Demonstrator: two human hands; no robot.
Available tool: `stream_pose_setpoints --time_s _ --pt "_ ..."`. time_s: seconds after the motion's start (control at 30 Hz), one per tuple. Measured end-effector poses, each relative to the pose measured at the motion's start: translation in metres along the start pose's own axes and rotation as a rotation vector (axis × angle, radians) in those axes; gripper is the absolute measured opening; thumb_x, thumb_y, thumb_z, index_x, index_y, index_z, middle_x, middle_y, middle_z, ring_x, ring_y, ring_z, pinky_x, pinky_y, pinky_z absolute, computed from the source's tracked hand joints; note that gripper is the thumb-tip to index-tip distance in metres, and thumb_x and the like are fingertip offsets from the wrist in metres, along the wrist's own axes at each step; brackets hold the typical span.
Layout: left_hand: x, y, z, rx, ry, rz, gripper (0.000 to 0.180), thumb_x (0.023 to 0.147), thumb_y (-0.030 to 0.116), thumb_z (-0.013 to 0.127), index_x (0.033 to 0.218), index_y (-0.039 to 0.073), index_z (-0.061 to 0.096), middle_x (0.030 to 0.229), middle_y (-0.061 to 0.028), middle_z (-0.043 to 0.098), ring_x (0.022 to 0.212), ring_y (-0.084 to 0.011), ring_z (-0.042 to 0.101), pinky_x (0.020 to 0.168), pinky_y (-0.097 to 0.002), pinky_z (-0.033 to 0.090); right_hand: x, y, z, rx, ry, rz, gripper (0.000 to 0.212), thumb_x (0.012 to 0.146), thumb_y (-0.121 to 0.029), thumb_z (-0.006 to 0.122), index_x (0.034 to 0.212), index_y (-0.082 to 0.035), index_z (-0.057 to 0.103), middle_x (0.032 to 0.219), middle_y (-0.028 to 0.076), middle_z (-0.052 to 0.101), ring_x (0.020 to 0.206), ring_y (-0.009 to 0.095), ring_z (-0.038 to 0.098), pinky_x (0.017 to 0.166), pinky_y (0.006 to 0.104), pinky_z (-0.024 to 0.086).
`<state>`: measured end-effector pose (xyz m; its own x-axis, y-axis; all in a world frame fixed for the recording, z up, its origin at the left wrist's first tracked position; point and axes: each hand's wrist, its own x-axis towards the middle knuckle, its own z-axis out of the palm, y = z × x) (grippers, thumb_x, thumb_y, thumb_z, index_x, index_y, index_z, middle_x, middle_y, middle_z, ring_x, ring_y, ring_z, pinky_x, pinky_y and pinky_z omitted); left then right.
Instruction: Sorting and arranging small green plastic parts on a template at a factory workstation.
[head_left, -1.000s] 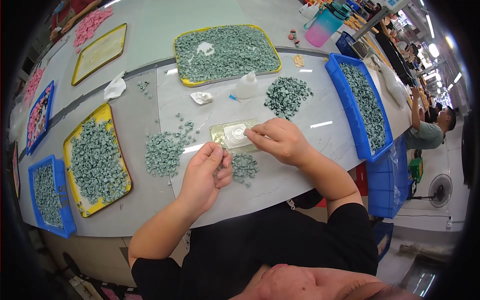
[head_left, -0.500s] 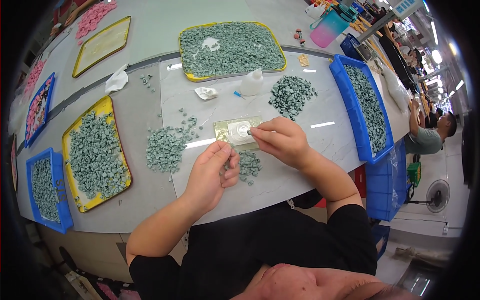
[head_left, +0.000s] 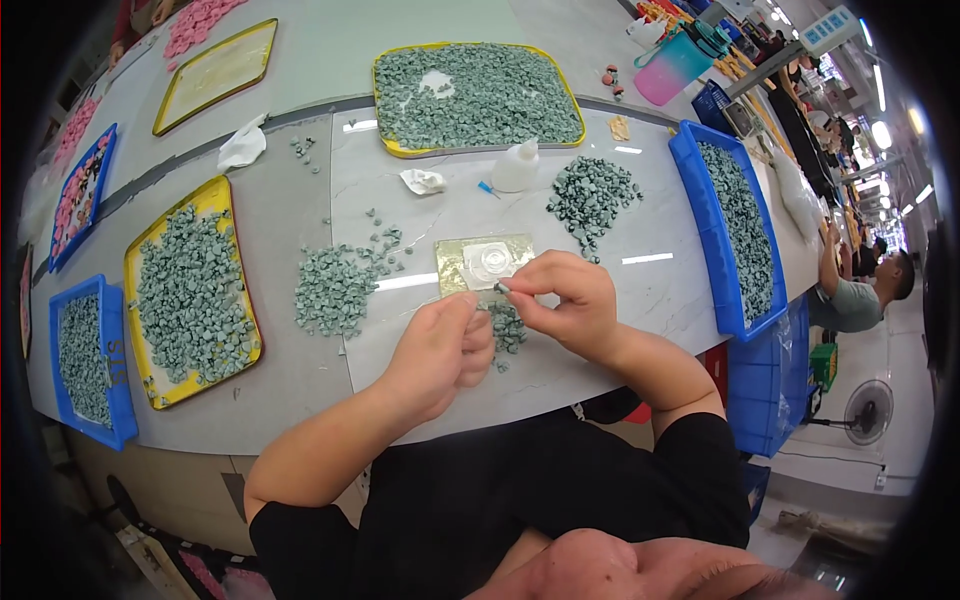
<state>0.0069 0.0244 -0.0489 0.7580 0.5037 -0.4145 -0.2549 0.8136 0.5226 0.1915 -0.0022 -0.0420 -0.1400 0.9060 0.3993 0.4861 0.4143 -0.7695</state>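
Observation:
My right hand (head_left: 572,305) pinches a small grey-green stone-like piece (head_left: 499,287) between thumb and fingertips, just in front of a white glue-like puddle (head_left: 490,260). The puddle lies on a square yellowish plate (head_left: 453,268). Close by on the left, my left hand (head_left: 440,350) is closed with its fingers curled in; what it holds, if anything, is hidden. Below my fingertips is a small heap of green pieces (head_left: 508,332), partly covered by my hands. A larger heap (head_left: 335,292) spreads to the left, and a darker heap (head_left: 592,198) lies to the right.
Behind the plate stand a white squeeze bottle (head_left: 515,168) and a crumpled tissue (head_left: 422,181). Yellow-rimmed trays (head_left: 480,95) and blue bins (head_left: 735,225) full of green pieces surround the work spot. A tumbler (head_left: 680,65) stands far right; another person (head_left: 855,290) sits beyond.
My right hand has drawn back from the white puddle toward me, with the small piece now showing at its fingertips. My left hand has come closer to it and curled tighter.

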Motion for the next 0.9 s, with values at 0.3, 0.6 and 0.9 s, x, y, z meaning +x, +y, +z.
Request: stream_pose_setpoints --time_s 0.3,0.6,0.9 --pt "0.004 -0.001 0.005 0.004 -0.01 -0.064 0.037 0.095 0.03 0.036 0.063 0.014 0.029 0.055 0.0027 0.025 0.044 -0.0089 0.022 0.039 -0.0235 0.016 -0.001 -0.003 -0.005 -0.153 0.017 -0.4 0.028 0.064 0.003 0.071 0.092 0.0 0.066 0.081 0.009 0.063 0.067 0.02 0.06 0.054 0.0283 0.046" --pt "-0.001 -0.001 0.003 -0.018 -0.039 -0.071 0.036 0.095 0.03 0.035 0.064 0.013 0.029 0.055 0.0024 0.026 0.044 -0.0091 0.023 0.039 -0.0236 0.017 -0.001 -0.005 -0.001 -0.22 -0.026 -0.532 0.031 0.064 0.001 0.071 0.094 0.003 0.064 0.086 0.012 0.063 0.068 0.022 0.06 0.053 0.0307 0.045" --pt "-0.01 -0.011 0.008 0.027 0.03 0.142 0.033 0.097 0.029 0.034 0.069 0.011 0.032 0.056 0.0024 0.028 0.046 -0.0085 0.025 0.041 -0.0235 0.02 0.002 -0.003 0.007 -0.184 -0.039 -0.575 0.028 0.063 0.002 0.07 0.089 0.006 0.063 0.085 0.013 0.062 0.067 0.023 0.059 0.053 0.0314 0.045"
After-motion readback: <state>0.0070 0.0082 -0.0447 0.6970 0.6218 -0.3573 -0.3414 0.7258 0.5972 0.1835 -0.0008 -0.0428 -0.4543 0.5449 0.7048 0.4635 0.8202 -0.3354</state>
